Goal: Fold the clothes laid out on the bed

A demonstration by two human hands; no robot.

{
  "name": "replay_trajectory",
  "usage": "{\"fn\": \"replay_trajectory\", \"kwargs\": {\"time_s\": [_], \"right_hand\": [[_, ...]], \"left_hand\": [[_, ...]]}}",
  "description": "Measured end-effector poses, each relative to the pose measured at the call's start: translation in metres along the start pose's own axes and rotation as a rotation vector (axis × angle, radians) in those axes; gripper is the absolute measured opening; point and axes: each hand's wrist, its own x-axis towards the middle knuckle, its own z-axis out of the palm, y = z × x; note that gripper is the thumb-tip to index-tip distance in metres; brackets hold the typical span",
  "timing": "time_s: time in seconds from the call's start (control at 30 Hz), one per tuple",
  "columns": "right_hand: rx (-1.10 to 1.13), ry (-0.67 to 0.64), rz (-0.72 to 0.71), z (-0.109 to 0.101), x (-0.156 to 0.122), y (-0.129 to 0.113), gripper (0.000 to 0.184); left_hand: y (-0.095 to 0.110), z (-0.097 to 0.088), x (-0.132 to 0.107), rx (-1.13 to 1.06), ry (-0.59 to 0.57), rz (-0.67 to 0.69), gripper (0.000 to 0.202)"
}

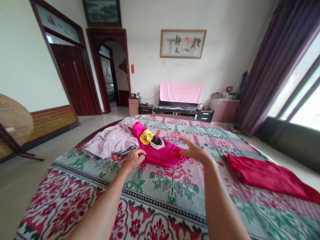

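A bright pink shirt [162, 155] with a yellow and black print lies on the floral cloth [172, 193]. My left hand [135, 158] pinches its near left edge, thumb and fingers pressed together. At the shirt's right end is my right hand [196, 151], its fingers spread and the thumb by the fabric; whether it touches the shirt I cannot tell. A pale pink garment [110, 140] lies rumpled just left of the shirt, partly against it. Some dark patterned fabric [127, 151] shows between the two, close to my left hand.
A folded red garment [270, 175] rests on the right of the cloth-covered surface. Beyond the far edge stands a low black cabinet [206, 115], with a pink cloth [181, 92] draped over something on it. A round wooden board [15, 116] leans at the left.
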Motion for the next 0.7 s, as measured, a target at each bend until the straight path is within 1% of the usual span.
{"fn": "replay_trajectory", "kwargs": {"time_s": [0.03, 0.1, 0.13, 0.2, 0.3, 0.37, 0.4, 0.43, 0.47, 0.57, 0.63, 0.7], "right_hand": [[0.019, -0.011, -0.050, 0.000, 0.002, -0.013, 0.058], [0.054, -0.063, -0.091, 0.011, 0.006, -0.038, 0.043], [0.065, -0.091, -0.096, 0.020, 0.007, -0.048, 0.037], [0.059, -0.085, -0.124, 0.042, 0.008, -0.062, 0.032], [0.035, -0.159, -0.201, 0.073, 0.005, -0.071, 0.032], [0.013, -0.219, -0.204, 0.085, 0.003, -0.069, 0.025], [0.004, -0.226, -0.195, 0.087, 0.002, -0.067, 0.020], [0.003, -0.215, -0.182, 0.087, 0.002, -0.064, 0.018], [0.013, -0.189, -0.164, 0.085, 0.002, -0.061, 0.018], [0.099, -0.079, -0.088, 0.071, 0.006, -0.049, 0.019], [0.167, -0.013, 0.002, 0.058, 0.007, -0.039, 0.019], [0.216, 0.033, 0.126, 0.044, 0.008, -0.027, 0.020]], "left_hand": [[-0.001, 0.000, 0.001, -0.017, 0.004, -0.012, 0.022], [-0.001, 0.001, 0.001, -0.064, 0.017, -0.031, 0.022], [-0.001, 0.001, 0.001, -0.094, 0.020, -0.038, 0.022], [0.001, 0.000, 0.001, -0.187, -0.005, -0.060, 0.022], [0.007, 0.000, -0.002, -0.395, -0.114, -0.118, 0.021], [0.008, 0.000, -0.002, -0.501, -0.185, -0.136, 0.022], [0.007, 0.000, -0.002, -0.527, -0.200, -0.136, 0.022], [0.005, 0.000, -0.001, -0.533, -0.191, -0.135, 0.023], [0.002, 0.001, 0.000, -0.522, -0.155, -0.135, 0.023], [-0.009, 0.004, 0.005, -0.417, 0.022, -0.138, 0.026], [-0.015, 0.006, 0.007, -0.336, 0.103, -0.134, 0.027], [-0.018, 0.009, 0.007, -0.284, 0.123, -0.125, 0.027]]}}
